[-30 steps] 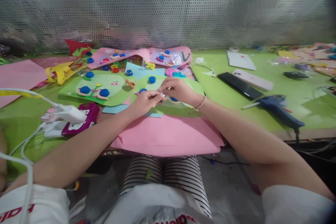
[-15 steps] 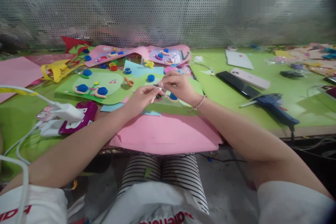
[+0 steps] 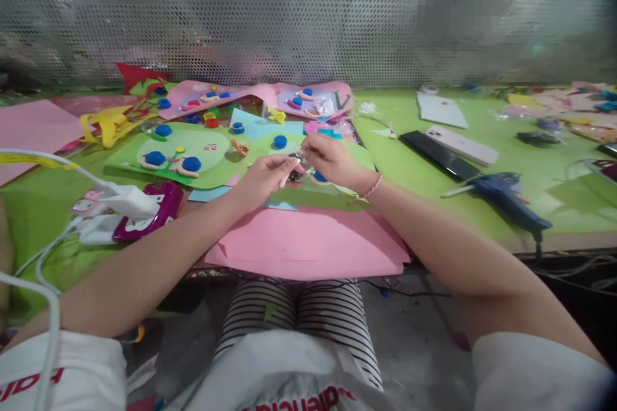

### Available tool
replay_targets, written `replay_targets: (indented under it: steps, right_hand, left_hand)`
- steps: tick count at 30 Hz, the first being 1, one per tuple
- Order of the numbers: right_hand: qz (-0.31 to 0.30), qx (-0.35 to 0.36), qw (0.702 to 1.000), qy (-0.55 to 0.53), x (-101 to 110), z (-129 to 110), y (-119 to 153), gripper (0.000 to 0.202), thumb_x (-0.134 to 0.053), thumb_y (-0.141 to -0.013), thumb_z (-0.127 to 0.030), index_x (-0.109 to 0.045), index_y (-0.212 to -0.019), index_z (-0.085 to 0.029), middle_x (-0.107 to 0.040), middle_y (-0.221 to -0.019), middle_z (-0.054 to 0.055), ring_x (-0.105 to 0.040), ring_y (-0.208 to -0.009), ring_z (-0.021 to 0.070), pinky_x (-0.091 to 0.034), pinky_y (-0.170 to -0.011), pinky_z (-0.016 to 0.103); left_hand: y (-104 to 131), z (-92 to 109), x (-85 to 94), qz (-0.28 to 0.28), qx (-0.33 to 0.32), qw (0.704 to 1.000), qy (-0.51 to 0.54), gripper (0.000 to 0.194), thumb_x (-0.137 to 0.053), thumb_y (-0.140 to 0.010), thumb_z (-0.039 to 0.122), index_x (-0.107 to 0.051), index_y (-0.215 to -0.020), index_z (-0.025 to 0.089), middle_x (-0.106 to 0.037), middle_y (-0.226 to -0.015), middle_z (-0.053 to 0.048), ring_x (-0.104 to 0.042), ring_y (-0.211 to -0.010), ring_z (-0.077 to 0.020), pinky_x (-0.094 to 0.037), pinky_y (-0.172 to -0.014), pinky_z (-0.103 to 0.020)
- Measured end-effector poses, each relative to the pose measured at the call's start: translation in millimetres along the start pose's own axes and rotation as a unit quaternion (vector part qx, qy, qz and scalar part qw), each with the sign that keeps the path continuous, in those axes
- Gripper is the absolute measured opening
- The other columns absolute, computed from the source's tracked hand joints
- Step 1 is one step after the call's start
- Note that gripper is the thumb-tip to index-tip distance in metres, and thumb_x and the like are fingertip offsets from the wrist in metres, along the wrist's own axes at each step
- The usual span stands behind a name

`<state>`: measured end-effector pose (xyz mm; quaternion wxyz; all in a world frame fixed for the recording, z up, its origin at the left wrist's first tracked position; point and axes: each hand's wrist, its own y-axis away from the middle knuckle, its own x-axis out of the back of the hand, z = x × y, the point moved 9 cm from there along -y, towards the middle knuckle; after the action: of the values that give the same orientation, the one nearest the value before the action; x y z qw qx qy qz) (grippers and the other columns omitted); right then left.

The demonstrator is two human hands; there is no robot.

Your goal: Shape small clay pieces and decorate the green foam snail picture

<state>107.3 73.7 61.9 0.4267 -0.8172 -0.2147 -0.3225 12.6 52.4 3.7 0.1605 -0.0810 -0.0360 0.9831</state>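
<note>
My left hand (image 3: 265, 178) is closed around a small dark and whitish piece (image 3: 295, 173), too small to make out, above the green decorated sheet. Just to its right, my right hand (image 3: 328, 157) has its fingers pinched together close to that piece; what they hold, if anything, is hidden. The green sheet (image 3: 212, 141) carries blue domes on peach strips and a small flower. A blue dome (image 3: 280, 142) lies behind my hands, and a pink sheet (image 3: 308, 241) lies in front at the table edge.
On the right are a blue glue gun (image 3: 506, 202), a black bar (image 3: 434, 153), a pale phone (image 3: 463, 144) and a white card (image 3: 441, 109). A purple power strip (image 3: 154, 212) with white cables is at the left. Yellow strips (image 3: 108, 125) lie behind it.
My right hand's fingers have drawn in and curled more beside the small piece, and more of the dark part shows. The view has shifted slightly.
</note>
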Motion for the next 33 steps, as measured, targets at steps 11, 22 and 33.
replay_targets:
  steps: [11,22,33]
  right_hand:
    - [-0.002,-0.120,0.993,0.002,0.9,15.5,0.0,0.023,-0.042,-0.089,-0.022,-0.040,-0.066,-0.021,-0.047,-0.064,-0.001,-0.043,-0.061,0.0129,-0.032,-0.059,0.027]
    - [0.022,-0.238,0.962,-0.132,0.4,32.1,5.6,0.019,-0.045,-0.092,-0.020,-0.046,-0.072,-0.019,-0.052,-0.070,-0.001,-0.050,-0.060,0.0105,-0.041,-0.059,0.024]
    - [0.089,-0.224,0.960,-0.145,14.0,33.2,4.3,0.035,-0.046,-0.089,-0.018,-0.042,-0.054,-0.019,-0.047,-0.054,-0.002,-0.046,-0.054,0.0098,-0.038,-0.057,0.025]
  left_hand:
    - [0.8,1.0,0.9,0.019,0.012,1.000,0.003,0.030,-0.066,-0.079,0.046,-0.070,-0.075,0.017,-0.048,-0.055,0.002,-0.051,-0.064,-0.0109,-0.055,-0.079,-0.035]
    - [-0.5,-1.2,4.8,0.035,0.016,0.999,0.020,0.033,-0.071,-0.073,0.048,-0.067,-0.074,0.016,-0.056,-0.066,-0.001,-0.057,-0.074,-0.0124,-0.055,-0.075,-0.032]
    - [-1.2,-6.6,10.0,0.078,0.047,0.995,0.044,0.038,-0.067,-0.076,0.049,-0.056,-0.070,0.013,-0.059,-0.082,-0.005,-0.059,-0.088,-0.0154,-0.055,-0.072,-0.031]
